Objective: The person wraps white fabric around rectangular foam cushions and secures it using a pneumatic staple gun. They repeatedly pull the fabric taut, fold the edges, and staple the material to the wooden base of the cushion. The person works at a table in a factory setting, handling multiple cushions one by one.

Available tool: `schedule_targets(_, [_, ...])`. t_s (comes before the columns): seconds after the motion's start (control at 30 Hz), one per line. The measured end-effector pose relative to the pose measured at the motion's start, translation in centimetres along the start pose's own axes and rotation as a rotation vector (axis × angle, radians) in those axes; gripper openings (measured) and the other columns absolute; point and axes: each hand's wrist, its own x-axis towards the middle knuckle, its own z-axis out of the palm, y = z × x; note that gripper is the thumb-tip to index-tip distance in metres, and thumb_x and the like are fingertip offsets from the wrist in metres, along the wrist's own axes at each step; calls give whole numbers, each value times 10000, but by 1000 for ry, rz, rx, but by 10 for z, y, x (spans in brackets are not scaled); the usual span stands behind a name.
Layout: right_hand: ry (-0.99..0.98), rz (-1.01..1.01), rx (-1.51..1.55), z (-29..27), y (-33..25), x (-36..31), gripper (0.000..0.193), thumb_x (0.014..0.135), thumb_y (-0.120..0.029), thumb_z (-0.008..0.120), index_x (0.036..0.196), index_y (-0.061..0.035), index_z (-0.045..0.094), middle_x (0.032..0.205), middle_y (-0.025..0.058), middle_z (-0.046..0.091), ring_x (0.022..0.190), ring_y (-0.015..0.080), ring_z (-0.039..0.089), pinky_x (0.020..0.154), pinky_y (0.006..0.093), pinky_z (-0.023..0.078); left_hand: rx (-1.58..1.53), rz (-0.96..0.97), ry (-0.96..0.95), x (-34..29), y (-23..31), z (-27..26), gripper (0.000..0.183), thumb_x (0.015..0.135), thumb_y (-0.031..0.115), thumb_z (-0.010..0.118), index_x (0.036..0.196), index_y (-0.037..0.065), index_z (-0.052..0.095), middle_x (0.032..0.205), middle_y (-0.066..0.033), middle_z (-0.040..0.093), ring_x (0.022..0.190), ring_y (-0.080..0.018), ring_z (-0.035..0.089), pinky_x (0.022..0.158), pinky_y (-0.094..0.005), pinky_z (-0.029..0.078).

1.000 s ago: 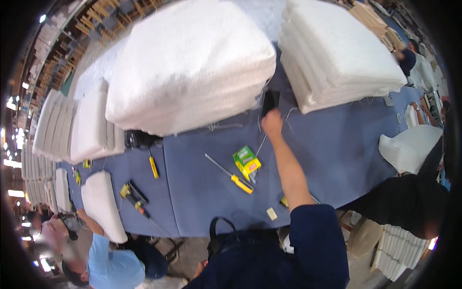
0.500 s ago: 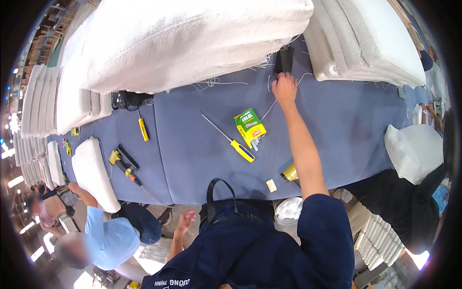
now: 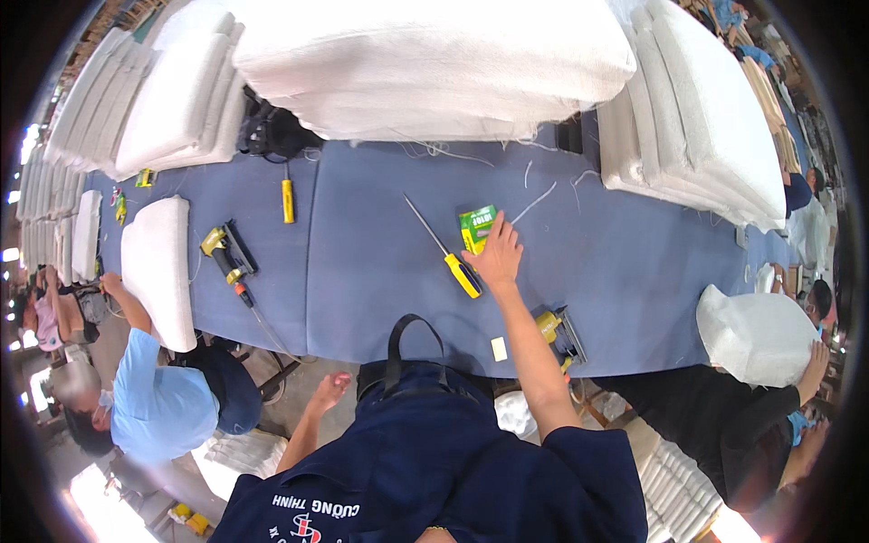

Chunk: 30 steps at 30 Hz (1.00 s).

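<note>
My right hand [image 3: 496,253] reaches over the table onto the right side of a small green and yellow box [image 3: 474,226]. Its fingers are apart and lie over the box, covering part of it; I see no closed grip. Just left of the box is a screwdriver [image 3: 458,270] with a yellow and blue handle, its long shaft pointing away from me. Below my right forearm rests a yellow and black staple gun [image 3: 559,337], partly hidden. A small pale yellow block [image 3: 499,349] lies near the table's front edge. My left hand [image 3: 334,390] hangs beside my body, open and holding nothing.
White cushions stand in stacks [image 3: 434,72] along the back and at the right [image 3: 697,118] of the blue-covered table [image 3: 389,308]. Another staple gun [image 3: 228,253] with a hose and a second screwdriver [image 3: 288,201] lie left. Co-workers handle cushions [image 3: 156,271] on both sides.
My right hand has come back from the black object at the back of the table to the green and yellow box. The view has shifted, showing more of the near staple gun.
</note>
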Motion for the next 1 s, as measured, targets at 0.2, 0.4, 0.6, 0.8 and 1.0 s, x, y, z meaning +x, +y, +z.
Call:
schedule_targets(0.2, [8, 112, 17, -5, -2, 17, 1173, 695, -383, 887, 1579, 30, 235, 1404, 157, 479, 1300, 361, 508, 1021, 475, 534, 95, 150, 276, 4, 15, 5, 714, 952, 341, 701, 1514, 23, 396, 1273, -242, 625, 974, -313, 708, 855, -425, 563])
schedule_targets(0.4, [188, 183, 0, -37, 63, 71, 1127, 714, -395, 888, 1576, -9, 274, 1448, 186, 486, 1345, 387, 491, 1059, 488, 507, -2, 24, 306, -22, -37, 19, 796, 931, 279, 720, 1543, -11, 300, 1157, -218, 647, 969, -326, 698, 853, -425, 564])
schedule_targets(0.6, [115, -310, 141, 15, 60, 10, 802, 817, -408, 824, 1430, -15, 487, 1263, 194, 652, 1267, 382, 594, 1040, 520, 493, -413, 34, 445, -31, -14, -1, 668, 968, 164, 652, 1529, -11, 334, 1057, -148, 637, 849, -199, 672, 704, -334, 544])
schedule_targets(0.8, [-96, -282, 64, 35, 4, -78, 427, 843, -286, 732, 1187, -64, 610, 1095, 170, 713, 947, 408, 723, 801, 524, 582, -475, 312, 550, 12, 80, -42, 566, 979, 115, 637, 1497, 46, 419, 1078, -120, 633, 766, -145, 639, 635, -271, 510])
schedule_targets(1.0, [108, -12, -25, -5, 72, -29, 364, 824, -248, 744, 1110, -54, 630, 998, 145, 731, 862, 371, 741, 764, 508, 592, -509, 356, 865, 89, 120, -106, 454, 979, 97, 640, 1410, 29, 512, 1108, -98, 607, 815, -136, 621, 691, -279, 544])
